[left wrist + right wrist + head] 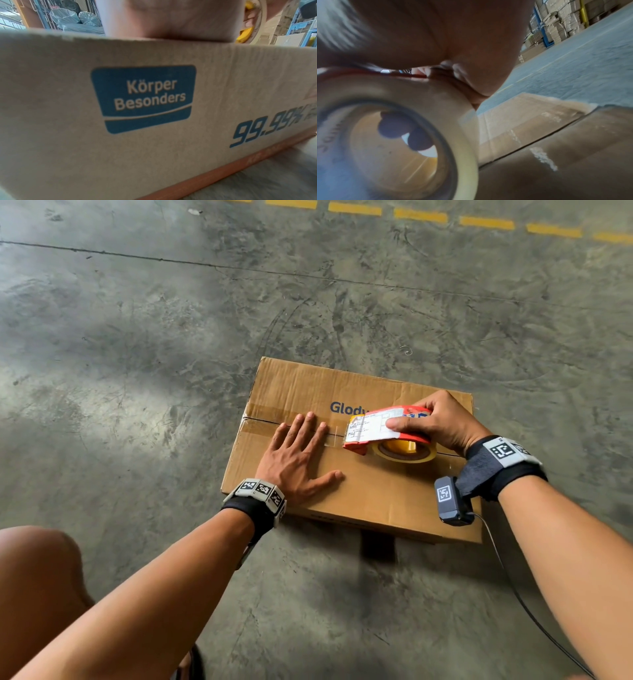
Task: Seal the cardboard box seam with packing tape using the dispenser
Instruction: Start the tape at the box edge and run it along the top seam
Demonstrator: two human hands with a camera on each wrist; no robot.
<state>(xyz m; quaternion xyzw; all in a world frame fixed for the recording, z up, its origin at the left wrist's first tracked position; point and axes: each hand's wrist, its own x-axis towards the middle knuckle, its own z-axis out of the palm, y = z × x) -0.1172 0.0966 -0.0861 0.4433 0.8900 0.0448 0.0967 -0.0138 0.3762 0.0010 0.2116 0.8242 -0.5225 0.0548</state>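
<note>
We see a cardboard box (pixel 359 491) lying flat on the concrete floor (pixel 171 337), well short of the dashed yellow line (pixel 421 215) that runs along the floor's far edge. The seam (pixel 263 421) runs across the box top from its left edge toward the right. Clear tape (pixel 334 436) covers the stretch of seam between the two hands.

Our left hand (pixel 298 460) lies palm down on the box top, fingers straight and spread, fingertips reaching the seam. It holds nothing.

Our right hand (pixel 435 422) grips the red tape dispenser (pixel 383 426) from above, thumb on the near side, fingers curled over the far side. The dispenser sits on the seam, right of the middle of the box top, its front end touching the cardboard. The tape roll (pixel 406 451) rests under it, against the box top. In the right wrist view the roll (pixel 419 108) fills the frame, and the seam (pixel 539 140) continues beyond it untaped.

The left wrist view shows the near side wall of the box (pixel 68 148), with a blue printed label (pixel 145 98).

A wrist camera (pixel 452 501) hangs below our right wrist, its cable (pixel 513 587) trailing toward the near edge of the floor.
</note>
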